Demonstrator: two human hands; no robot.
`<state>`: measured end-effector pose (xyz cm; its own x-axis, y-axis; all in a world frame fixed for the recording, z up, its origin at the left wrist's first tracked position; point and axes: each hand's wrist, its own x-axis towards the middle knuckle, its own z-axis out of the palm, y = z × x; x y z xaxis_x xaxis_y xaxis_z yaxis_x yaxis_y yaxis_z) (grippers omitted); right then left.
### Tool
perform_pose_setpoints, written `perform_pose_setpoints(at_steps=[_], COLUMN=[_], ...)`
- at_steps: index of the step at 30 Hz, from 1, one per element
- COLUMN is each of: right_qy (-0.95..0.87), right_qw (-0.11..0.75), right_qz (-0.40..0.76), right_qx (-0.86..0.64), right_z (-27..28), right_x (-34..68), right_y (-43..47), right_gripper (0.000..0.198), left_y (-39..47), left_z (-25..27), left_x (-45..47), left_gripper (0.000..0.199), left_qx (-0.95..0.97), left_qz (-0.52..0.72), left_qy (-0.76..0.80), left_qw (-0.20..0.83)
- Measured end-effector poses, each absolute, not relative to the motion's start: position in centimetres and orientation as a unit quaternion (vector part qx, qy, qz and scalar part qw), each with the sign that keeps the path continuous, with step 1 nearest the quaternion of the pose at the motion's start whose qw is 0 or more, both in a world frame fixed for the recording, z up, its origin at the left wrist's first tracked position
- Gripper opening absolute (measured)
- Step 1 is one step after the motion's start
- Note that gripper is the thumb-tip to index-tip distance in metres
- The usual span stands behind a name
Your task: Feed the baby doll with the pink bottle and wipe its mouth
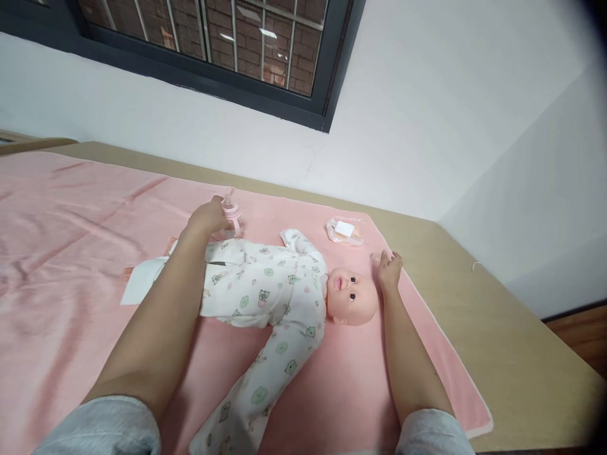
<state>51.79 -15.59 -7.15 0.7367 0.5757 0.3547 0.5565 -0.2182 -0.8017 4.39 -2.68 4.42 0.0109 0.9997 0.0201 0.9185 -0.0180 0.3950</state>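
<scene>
My left hand (pixel 208 216) is closed around a clear baby bottle (pixel 232 215) with a pink collar and handle, upright on the blanket beside the doll's legs. The baby doll (pixel 353 300) lies on its back, head to the right, in a white patterned outfit (pixel 284 278). One long sleeve stretches toward me. Just past the doll's head, my right hand (pixel 391 268) has its fingers curled at the blanket's right edge. A small pale, see-through shape shows by its fingertips, too unclear to name. My left forearm hides part of the doll's legs.
A pink blanket (pixel 351 392) covers much of the wooden surface (pixel 455 303), with wrinkles at the left. A small clear plastic packet (pixel 344 230) with a white label lies above the doll's head. A white wall and a dark-framed barred window (pixel 265 88) stand behind.
</scene>
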Motion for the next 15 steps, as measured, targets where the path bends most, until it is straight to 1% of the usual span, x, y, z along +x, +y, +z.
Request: perform_pose_setpoints(at_steps=[5,8,10,12,14,15], right_qy=[-0.358,-0.354,-0.349,-0.344,-0.351,-0.361], right_qw=[0.519,0.527,0.541,0.564,0.59,0.6], right_qz=[-0.015,-0.056,-0.089,-0.121,-0.145,-0.151], right_qx=[-0.776,-0.77,-0.76,-0.74,-0.712,-0.698], right_z=[-7.2,-7.1,-6.8,-6.5,-6.1,-5.9], right_x=[51.8,51.8,51.7,51.5,51.2,51.0], right_y=[-15.4,-15.2,-15.2,-15.4,-15.5,-15.6], right_gripper=[0.067,0.064,0.059,0.054,0.049,0.047], left_y=[-3.8,-4.4,-5.1,-6.3,-8.2,-9.2], left_z=[6.2,7.5,8.5,9.6,10.6,11.1], left_x=[4.7,4.4,4.2,4.5,5.6,6.6], left_gripper=[0.108,0.116,0.124,0.133,0.13,0.122], left_qx=[0.686,0.665,0.659,0.679,0.716,0.731], left_qz=[0.113,0.13,0.192,0.286,0.359,0.378], left_qy=[0.706,0.727,0.722,0.676,0.599,0.566], left_qw=[0.138,0.115,0.086,0.037,-0.018,-0.038])
